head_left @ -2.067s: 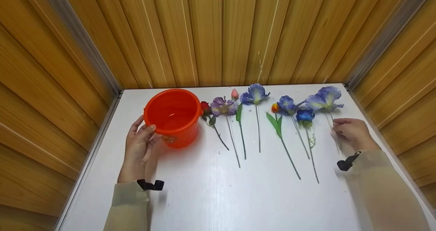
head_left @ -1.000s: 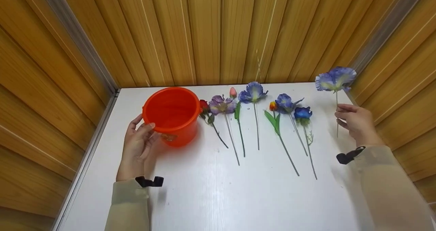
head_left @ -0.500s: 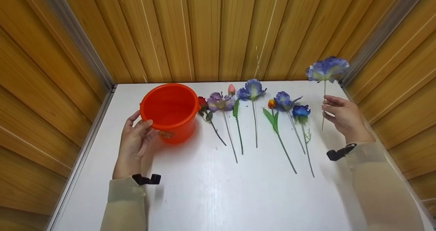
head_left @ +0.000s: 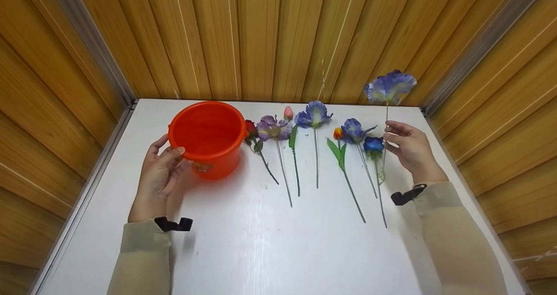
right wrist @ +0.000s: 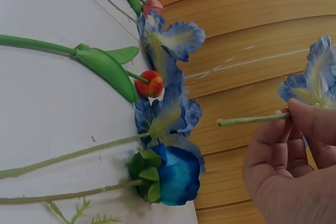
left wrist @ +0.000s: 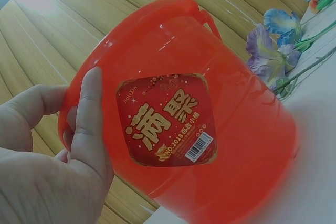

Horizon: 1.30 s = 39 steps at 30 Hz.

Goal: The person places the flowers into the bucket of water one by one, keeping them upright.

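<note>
While left hand (head_left: 157, 169) grips a bucket (head_left: 222, 161), right hand (head_left: 410, 150) pinches a flower (head_left: 389, 88) (mid-stem).

Between the right hand (head_left: 411, 149) and the red bucket (head_left: 226, 164), a row of flowers (head_left: 315, 115) blocks a low pass and the plank wall (head_left: 256, 42) closes the back, leaving room above the row and over the front of the worktop (head_left: 287, 256).

Wood-grain plank panelling (head_left: 256, 34) lines the back and both sides. Grey metal strips (head_left: 89, 38) run up its corners, and the white tabletop (head_left: 304, 256) gleams softly.
</note>
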### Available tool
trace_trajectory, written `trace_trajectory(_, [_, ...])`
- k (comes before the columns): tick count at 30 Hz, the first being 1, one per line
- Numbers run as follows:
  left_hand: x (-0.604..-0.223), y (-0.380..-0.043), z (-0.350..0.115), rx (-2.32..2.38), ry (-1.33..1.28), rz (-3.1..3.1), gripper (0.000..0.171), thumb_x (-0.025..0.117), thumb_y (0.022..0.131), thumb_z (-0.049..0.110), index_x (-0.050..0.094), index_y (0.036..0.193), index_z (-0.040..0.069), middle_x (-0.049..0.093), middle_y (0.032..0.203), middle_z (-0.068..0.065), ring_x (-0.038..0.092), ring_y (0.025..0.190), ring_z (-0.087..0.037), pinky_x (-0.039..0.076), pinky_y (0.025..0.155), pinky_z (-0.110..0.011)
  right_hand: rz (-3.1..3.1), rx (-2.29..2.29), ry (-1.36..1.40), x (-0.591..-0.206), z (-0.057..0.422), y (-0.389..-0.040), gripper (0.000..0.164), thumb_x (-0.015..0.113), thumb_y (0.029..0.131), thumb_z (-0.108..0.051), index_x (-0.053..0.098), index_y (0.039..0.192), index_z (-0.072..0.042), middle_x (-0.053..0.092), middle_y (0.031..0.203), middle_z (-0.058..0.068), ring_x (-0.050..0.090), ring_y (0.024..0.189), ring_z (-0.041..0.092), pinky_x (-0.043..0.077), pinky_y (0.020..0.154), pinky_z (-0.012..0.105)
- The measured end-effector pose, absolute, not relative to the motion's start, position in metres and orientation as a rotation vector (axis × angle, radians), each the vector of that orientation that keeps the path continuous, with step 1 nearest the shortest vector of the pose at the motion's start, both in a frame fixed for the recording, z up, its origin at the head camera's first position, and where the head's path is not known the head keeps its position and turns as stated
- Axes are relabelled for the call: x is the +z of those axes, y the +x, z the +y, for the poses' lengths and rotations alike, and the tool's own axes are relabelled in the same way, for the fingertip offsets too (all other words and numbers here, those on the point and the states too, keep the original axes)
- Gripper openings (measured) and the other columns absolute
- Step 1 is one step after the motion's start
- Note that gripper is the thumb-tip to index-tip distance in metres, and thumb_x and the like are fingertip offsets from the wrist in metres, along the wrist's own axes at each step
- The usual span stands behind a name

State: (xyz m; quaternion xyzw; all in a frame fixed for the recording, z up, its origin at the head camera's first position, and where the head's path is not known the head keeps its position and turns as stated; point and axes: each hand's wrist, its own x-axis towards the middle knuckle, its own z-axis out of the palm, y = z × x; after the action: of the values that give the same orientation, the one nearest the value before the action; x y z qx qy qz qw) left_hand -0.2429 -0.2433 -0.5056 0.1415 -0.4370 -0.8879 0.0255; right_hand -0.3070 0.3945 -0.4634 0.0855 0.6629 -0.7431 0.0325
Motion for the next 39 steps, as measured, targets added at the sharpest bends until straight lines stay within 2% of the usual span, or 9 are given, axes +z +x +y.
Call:
trace_trajectory(8, [-0.477, -0.246, -0.277, -2.736, 0.413, -1.394, 0.078, 0.086, 0.097, 0.0, 0.046, 0.158, 0.027, 0.065, 0.139, -0.007, 0.082, 0.097, -0.019, 0.073, 0.083, -0.032, 1.997, -2.351, 0.193, -0.476, 0.328, -0.321, 0.03, 0.074, 0.107, 0.0, 0.077, 0.13, -0.019, 0.07, 0.117, -0.002, 0.068, 0.1, 0.011, 0.064, 0.085, 0.022])
trace_trajectory(13, [-0.472, -0.248, -0.285, -2.735, 0.404, -1.383, 0.078, 0.087, 0.097, -0.002, 0.046, 0.157, 0.027, 0.066, 0.138, -0.008, 0.083, 0.094, -0.019, 0.073, 0.08, -0.032, 1.97, -2.299, 0.182, -0.477, 0.297, -0.326, 0.032, 0.072, 0.108, 0.001, 0.075, 0.133, -0.019, 0.067, 0.123, -0.003, 0.063, 0.107, 0.013, 0.062, 0.091, 0.024])
trace_trajectory(18, [-0.482, -0.252, -0.267, -2.76, 0.393, -1.362, 0.08, 0.089, 0.095, -0.001, 0.046, 0.159, 0.025, 0.067, 0.135, -0.007, 0.082, 0.093, -0.019, 0.073, 0.081, -0.032, 2.023, -2.249, 0.135, -0.464, 0.29, -0.326, 0.035, 0.07, 0.11, 0.0, 0.072, 0.14, -0.017, 0.065, 0.132, 0.003, 0.065, 0.114, 0.014, 0.063, 0.095, 0.022])
trace_trajectory(21, [-0.491, -0.253, -0.257, -2.754, 0.373, -1.359, 0.08, 0.088, 0.096, 0.0, 0.045, 0.159, 0.024, 0.066, 0.137, -0.009, 0.081, 0.094, -0.02, 0.072, 0.08, -0.031, 2.018, -2.24, 0.079, -0.459, 0.288, -0.326, 0.035, 0.073, 0.108, 0.001, 0.072, 0.14, -0.015, 0.068, 0.126, 0.003, 0.072, 0.108, 0.013, 0.066, 0.094, 0.022])
trace_trajectory(25, [-0.5, -0.251, -0.249, -2.751, 0.369, -1.355, 0.076, 0.086, 0.098, -0.002, 0.046, 0.158, 0.023, 0.065, 0.142, -0.012, 0.081, 0.097, -0.02, 0.072, 0.081, -0.031, 1.988, -2.232, 0.033, -0.458, 0.282, -0.326, 0.033, 0.072, 0.107, 0.004, 0.075, 0.132, -0.017, 0.07, 0.115, -0.002, 0.075, 0.099, 0.012, 0.067, 0.089, 0.023])
trace_trajectory(31, [-0.507, -0.248, -0.246, -2.755, 0.358, -1.343, 0.068, 0.078, 0.103, -0.004, 0.046, 0.157, 0.022, 0.067, 0.135, -0.01, 0.079, 0.091, -0.017, 0.072, 0.08, -0.029, 1.979, -2.232, 0.018, -0.461, 0.268, -0.326, 0.033, 0.069, 0.107, 0.007, 0.074, 0.13, -0.016, 0.069, 0.114, -0.002, 0.07, 0.095, 0.012, 0.065, 0.085, 0.022])
trace_trajectory(39, [-0.51, -0.245, -0.245, -2.756, 0.392, -1.333, 0.066, 0.076, 0.103, -0.005, 0.048, 0.156, 0.023, 0.065, 0.138, -0.011, 0.079, 0.092, -0.017, 0.072, 0.079, -0.029, 1.978, -2.186, 0.055, -0.46, 0.246, -0.329, 0.034, 0.067, 0.109, 0.005, 0.07, 0.137, -0.014, 0.066, 0.125, 0.001, 0.065, 0.101, 0.013, 0.063, 0.09, 0.024])
